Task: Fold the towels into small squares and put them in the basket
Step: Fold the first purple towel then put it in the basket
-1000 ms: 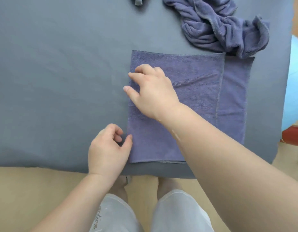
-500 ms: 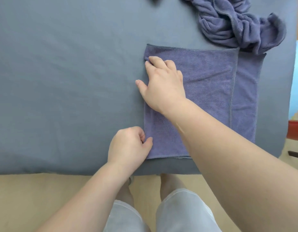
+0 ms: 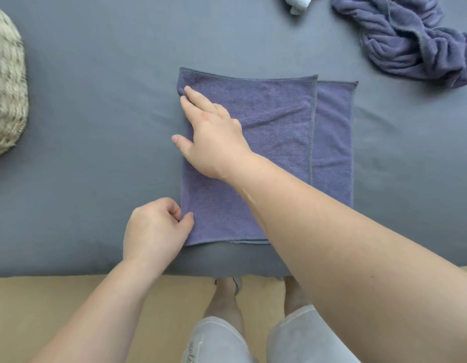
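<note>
Folded towel (image 3: 279,127), flat, long axis near-far

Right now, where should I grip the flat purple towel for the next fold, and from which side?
Grip the folded towel by its left edge, at both corners, coming from the left. That edge is the crease, so both layers should lift together; the right side shows staggered loose hems. The left hand pinches the near-left corner; the right hand lies flat by the far-left one.

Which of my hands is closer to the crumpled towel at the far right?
Right. The right hand lies on the flat towel, nearer the crumpled towel; the left hand pinches the flat towel's near left edge.
</note>
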Motion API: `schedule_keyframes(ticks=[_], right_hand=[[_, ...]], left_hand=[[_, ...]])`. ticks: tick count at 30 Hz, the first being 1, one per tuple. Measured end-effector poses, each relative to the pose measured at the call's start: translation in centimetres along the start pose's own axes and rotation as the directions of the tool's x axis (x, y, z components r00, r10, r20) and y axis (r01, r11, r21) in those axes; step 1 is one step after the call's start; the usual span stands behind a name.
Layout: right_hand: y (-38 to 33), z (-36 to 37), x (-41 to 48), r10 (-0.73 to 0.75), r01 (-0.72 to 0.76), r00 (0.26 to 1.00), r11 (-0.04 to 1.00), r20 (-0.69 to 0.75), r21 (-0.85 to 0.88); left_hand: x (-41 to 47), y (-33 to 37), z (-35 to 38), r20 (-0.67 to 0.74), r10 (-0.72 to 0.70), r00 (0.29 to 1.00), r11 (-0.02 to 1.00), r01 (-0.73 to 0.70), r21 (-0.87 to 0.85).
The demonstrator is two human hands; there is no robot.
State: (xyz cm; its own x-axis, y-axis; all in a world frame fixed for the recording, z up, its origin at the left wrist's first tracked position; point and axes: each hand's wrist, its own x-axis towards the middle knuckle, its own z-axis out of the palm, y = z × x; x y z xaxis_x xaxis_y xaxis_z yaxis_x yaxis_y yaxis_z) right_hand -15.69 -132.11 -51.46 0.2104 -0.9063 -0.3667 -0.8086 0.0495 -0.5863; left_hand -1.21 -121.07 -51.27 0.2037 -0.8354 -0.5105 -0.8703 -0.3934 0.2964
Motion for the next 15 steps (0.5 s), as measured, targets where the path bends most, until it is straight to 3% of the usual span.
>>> schedule_keyframes(ticks=[4, 7, 11, 15], right_hand=[[-1.5, 0.9, 0.6, -0.080, 0.076, 0.995, 0.995, 0.065, 0.058], [-0.5, 0.9, 0.0, -0.061, 0.066, 0.997, 0.990, -0.041, 0.127], [4.1, -0.7, -2.5, 0.052, 0.023, 0.931, 0.980, -0.361, 0.200], [10.4, -4.3, -5.3, 0.260, -0.145, 0.869, 0.947, -0.422, 0.286]], left_hand=[[0.7, -2.5, -1.3, -0.065, -0.044, 0.997, 0.998, 0.048, 0.051], [0.5, -2.4, -1.5, -0.108, 0.000, 0.994, 0.996, 0.010, 0.093], [-1.2, 1.0, 0.3, -0.073, 0.263, 0.962, 0.964, -0.259, 0.054], [-3.2, 5.2, 4.0, 0.023, 0.516, 0.856, 0.857, -0.516, -0.021]])
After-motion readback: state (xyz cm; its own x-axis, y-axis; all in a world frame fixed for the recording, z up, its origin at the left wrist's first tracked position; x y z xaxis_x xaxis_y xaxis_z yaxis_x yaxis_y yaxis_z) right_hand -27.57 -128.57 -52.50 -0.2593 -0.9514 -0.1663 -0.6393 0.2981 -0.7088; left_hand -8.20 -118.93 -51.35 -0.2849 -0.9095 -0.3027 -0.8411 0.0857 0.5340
